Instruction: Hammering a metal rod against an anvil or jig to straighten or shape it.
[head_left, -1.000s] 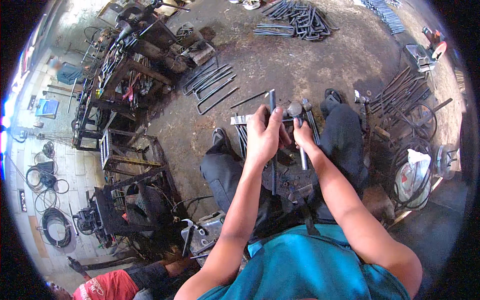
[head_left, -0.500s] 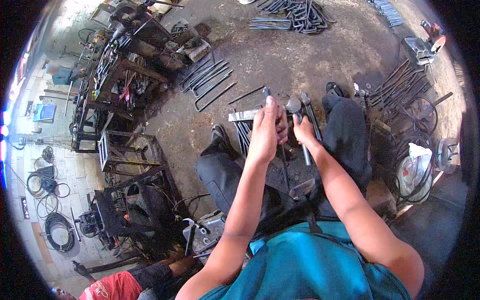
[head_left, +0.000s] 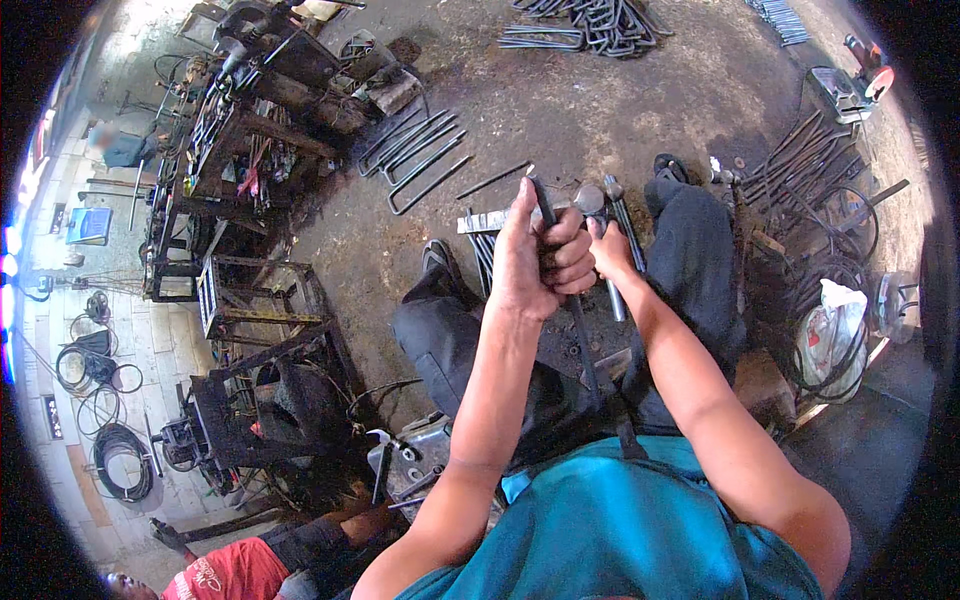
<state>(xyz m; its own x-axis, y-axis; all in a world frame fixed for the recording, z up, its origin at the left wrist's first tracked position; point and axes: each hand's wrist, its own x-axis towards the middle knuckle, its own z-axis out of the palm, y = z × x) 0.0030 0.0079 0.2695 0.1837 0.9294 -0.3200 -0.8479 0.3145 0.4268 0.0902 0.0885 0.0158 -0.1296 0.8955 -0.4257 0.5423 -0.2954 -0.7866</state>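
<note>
Dark metal rod point(head_left: 581, 335) locked in the left hand point(head_left: 540, 255), one end poking out beyond the fist, the other running back toward the body! Right hand point(head_left: 612, 252) clamps a hammer point(head_left: 589, 200), side by side with the left. Bent rods point(head_left: 433, 184) lie on the floor point(head_left: 560, 120), ahead and left of both.

Head-worn fisheye camera, tilted steeply down.
It looks from above the wearer's teal shirt point(head_left: 640, 520), down and forward along the near forearms point(head_left: 490, 400) that enter from below; the left hand point(head_left: 530, 262) and right hand point(head_left: 612, 252) sit close by, around mid-view, the floor point(head_left: 520, 115) spreads farther off, and straight edges curve toward the dark rim.
</note>
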